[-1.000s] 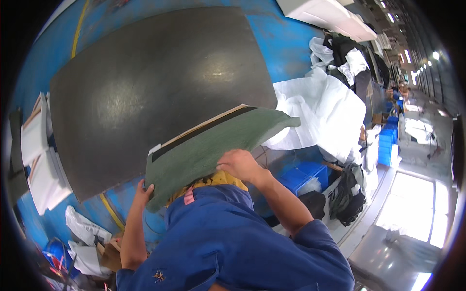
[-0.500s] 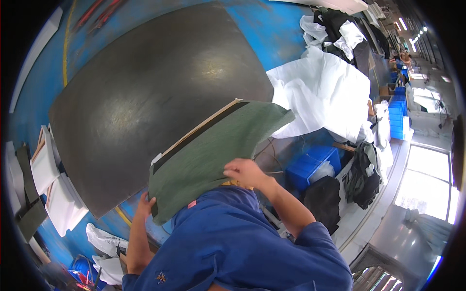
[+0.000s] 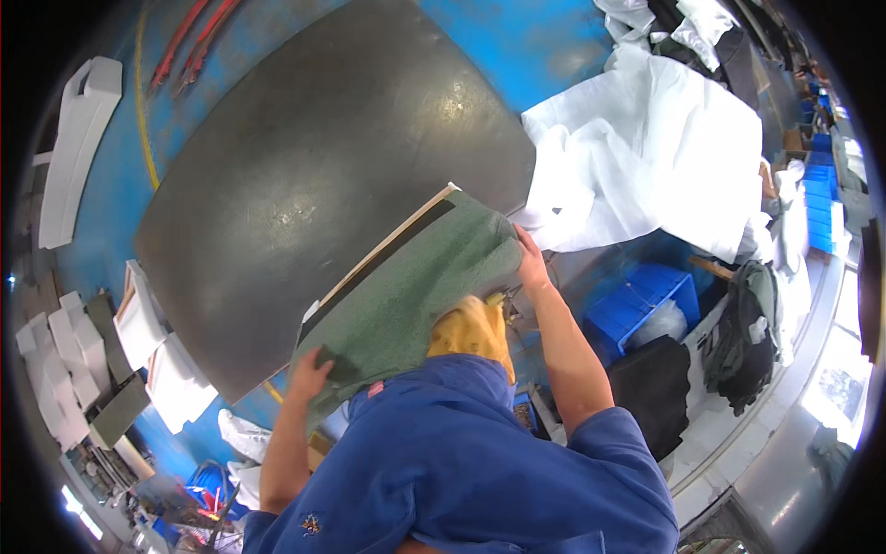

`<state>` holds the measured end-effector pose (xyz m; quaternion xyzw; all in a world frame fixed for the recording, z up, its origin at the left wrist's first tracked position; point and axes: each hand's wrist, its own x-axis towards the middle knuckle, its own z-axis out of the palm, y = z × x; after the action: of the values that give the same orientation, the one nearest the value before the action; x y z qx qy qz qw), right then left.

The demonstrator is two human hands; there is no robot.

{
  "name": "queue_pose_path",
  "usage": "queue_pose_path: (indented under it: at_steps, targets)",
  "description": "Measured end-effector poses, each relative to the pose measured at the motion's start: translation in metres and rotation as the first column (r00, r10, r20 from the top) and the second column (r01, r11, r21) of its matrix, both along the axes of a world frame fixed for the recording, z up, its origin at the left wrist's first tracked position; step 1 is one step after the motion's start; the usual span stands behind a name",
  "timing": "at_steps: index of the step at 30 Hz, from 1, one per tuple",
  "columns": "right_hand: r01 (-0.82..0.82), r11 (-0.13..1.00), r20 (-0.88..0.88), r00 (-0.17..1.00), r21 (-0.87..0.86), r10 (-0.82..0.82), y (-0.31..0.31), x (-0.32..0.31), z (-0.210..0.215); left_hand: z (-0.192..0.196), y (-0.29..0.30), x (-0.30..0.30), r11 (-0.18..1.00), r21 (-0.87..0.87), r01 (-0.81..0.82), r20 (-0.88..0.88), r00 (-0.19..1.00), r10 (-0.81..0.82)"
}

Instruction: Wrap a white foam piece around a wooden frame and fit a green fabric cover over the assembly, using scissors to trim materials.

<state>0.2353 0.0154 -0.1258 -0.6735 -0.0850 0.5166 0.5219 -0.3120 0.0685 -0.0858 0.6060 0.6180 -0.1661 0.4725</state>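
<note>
A piece of dark green fabric (image 3: 406, 268) lies in front of my waist at the near edge of a dark, rounded table mat. A black strip and a pale, narrow strip (image 3: 388, 235) run along its far edge. My right hand (image 3: 530, 260) grips the fabric's right end, fingers partly hidden behind it. At the left end, my left hand (image 3: 308, 374) closes on the fabric's edge, its thumb side on top. Between my hands, a yellow piece of cloth (image 3: 475, 334) bulges at my waist, blurred and overlapping the fabric's near edge.
The dark mat (image 3: 341, 148) covers much of the blue surface beyond. White sheeting (image 3: 646, 157) spreads at the right, above a blue bin (image 3: 637, 309) and a black fabric piece (image 3: 651, 392). White pieces (image 3: 171, 369) stack at the left; red tools (image 3: 194, 46) lie far off.
My right hand has moved from the fabric's near edge to its right end, now held. My left hand has shifted up along the left end. The yellow cloth shows more, and the view has turned.
</note>
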Motion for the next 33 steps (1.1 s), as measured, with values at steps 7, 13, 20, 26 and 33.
queue_pose_path:
  at_steps: [7,13,20,26,33]
  targets:
    - [-0.172,0.985,0.133,0.976,-0.023,0.174,-0.018,0.028,-0.026,0.018,-0.026,0.086,0.926,0.281,0.253,-0.158,0.964,-0.215]
    - [-0.124,0.992,0.077,0.989,-0.017,0.125,0.012,0.016,-0.012,0.028,-0.037,0.012,0.97,0.231,-0.079,-0.2,0.972,0.126]
    - [0.01,0.998,-0.029,1.0,-0.069,-0.012,0.037,-0.02,0.046,0.007,-0.043,-0.082,0.931,0.352,-0.098,-0.201,0.963,0.177]
    - [0.339,0.94,0.141,0.93,0.029,-0.34,-0.01,-0.108,0.034,-0.039,0.033,-0.107,0.897,0.382,0.221,-0.167,0.971,-0.168]
    - [0.078,0.932,0.27,0.963,-0.353,0.022,-0.218,-0.294,-0.024,-0.081,0.125,-0.143,0.833,0.268,0.483,-0.153,0.876,-0.458]
